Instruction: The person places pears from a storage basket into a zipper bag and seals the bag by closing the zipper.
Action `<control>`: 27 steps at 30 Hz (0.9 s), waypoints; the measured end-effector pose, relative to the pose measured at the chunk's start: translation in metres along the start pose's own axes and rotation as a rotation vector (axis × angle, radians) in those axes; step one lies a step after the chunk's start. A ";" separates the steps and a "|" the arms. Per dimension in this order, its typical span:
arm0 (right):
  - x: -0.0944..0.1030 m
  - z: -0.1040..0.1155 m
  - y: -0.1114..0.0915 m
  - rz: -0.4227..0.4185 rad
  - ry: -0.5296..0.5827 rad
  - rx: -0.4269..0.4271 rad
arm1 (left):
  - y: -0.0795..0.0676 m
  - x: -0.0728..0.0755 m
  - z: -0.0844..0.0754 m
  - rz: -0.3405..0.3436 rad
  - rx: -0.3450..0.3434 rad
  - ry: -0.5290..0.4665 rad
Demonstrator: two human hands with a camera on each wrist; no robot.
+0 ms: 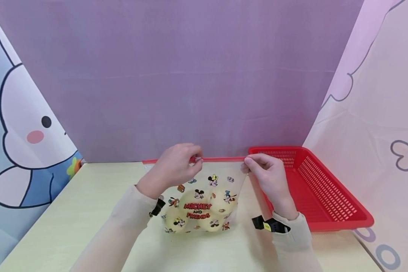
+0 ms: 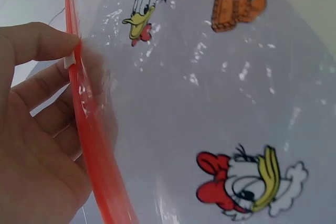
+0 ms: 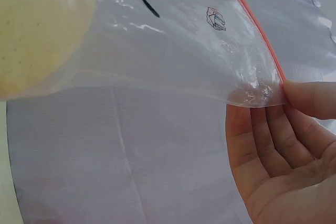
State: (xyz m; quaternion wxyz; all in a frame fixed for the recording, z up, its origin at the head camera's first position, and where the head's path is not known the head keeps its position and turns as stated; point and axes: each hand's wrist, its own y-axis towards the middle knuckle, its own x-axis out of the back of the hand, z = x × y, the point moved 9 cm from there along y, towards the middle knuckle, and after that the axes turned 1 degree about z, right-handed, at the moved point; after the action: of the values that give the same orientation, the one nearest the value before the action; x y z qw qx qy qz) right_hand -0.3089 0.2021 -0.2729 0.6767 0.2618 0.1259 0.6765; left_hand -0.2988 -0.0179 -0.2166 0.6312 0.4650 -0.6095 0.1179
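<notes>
A clear zip bag (image 1: 221, 192) with a red top strip and cartoon prints hangs upright above the table, its lower part bulging. Inside are several round, pale yellow things (image 3: 42, 30), one finely speckled in the right wrist view; I cannot tell their kind. My left hand (image 1: 176, 164) pinches the red strip left of its middle, thumb and forefinger at a small white slider (image 2: 70, 60). With thumb and fingers, my right hand (image 1: 266, 177) pinches the bag's top right corner. In the right wrist view, that hand's other fingers (image 3: 268, 140) lie behind the corner.
A red slotted plastic basket (image 1: 333, 181) stands at the right, just beyond my right hand. The pale wooden table (image 1: 98, 189) ends at a purple backdrop (image 1: 197, 75). Printed cartoon panels (image 1: 27, 124) flank both sides.
</notes>
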 end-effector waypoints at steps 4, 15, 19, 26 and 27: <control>0.000 -0.001 0.000 -0.003 -0.011 -0.005 | -0.003 0.002 0.004 -0.008 0.004 0.001; 0.001 -0.001 0.000 -0.006 -0.013 -0.008 | -0.006 0.006 0.007 -0.030 -0.010 0.002; 0.001 -0.002 0.000 -0.007 -0.011 -0.013 | -0.006 0.006 0.008 -0.034 -0.012 -0.002; 0.001 -0.002 -0.001 -0.017 -0.007 -0.017 | -0.008 0.009 0.009 -0.035 -0.014 -0.014; 0.002 -0.002 -0.001 -0.018 -0.006 -0.016 | -0.009 0.009 0.010 -0.034 -0.011 -0.018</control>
State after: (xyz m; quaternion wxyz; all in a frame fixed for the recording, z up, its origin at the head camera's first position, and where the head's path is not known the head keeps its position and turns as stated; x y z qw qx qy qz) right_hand -0.3093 0.2041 -0.2751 0.6850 0.2572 0.1209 0.6708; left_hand -0.2967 -0.0334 -0.2144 0.6300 0.4727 -0.6080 0.0996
